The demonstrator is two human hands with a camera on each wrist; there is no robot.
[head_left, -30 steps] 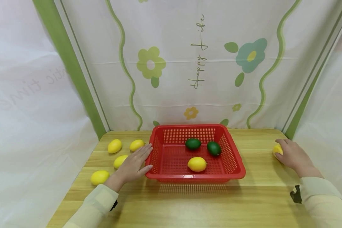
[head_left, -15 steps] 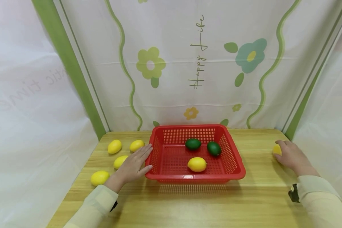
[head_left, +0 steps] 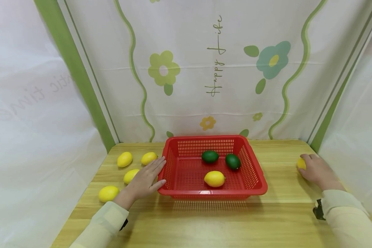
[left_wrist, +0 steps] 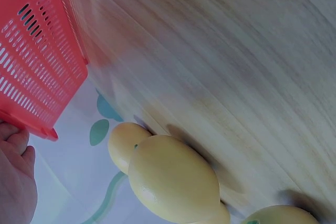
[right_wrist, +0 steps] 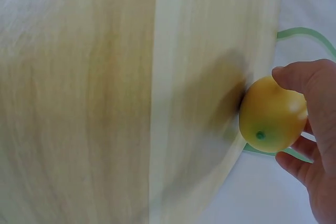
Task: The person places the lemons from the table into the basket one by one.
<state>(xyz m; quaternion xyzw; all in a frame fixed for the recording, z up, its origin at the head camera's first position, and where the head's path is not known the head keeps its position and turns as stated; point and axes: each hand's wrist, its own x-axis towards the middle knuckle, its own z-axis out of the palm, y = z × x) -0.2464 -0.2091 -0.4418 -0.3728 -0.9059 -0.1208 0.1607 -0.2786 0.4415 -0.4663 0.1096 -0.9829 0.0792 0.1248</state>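
My left hand (head_left: 145,181) rests with straight fingers on the left rim of a red plastic basket (head_left: 210,192); the left wrist view has its fingers at the basket's edge. At the table's right side, my right hand (head_left: 317,170) grips a lemon (right_wrist: 273,116) between thumb and curled fingers, and the lemon sits at the tabletop. Inside the basket lie a yellow lemon (head_left: 214,179) and two dark green fruits, one green fruit (head_left: 210,156) at the back and another green fruit (head_left: 233,161) to the right.
Left of the basket several lemons lie on the wooden table (head_left: 204,227): a back lemon (head_left: 125,159), a lemon (head_left: 149,158) near the basket, a partly hidden lemon (head_left: 131,176) and a front lemon (head_left: 109,193). A patterned curtain (head_left: 186,103) hangs behind the table.
My right hand has shifted very slightly toward me and left, its fingers staying around the lemon. The left hand, basket and other fruits look unchanged.
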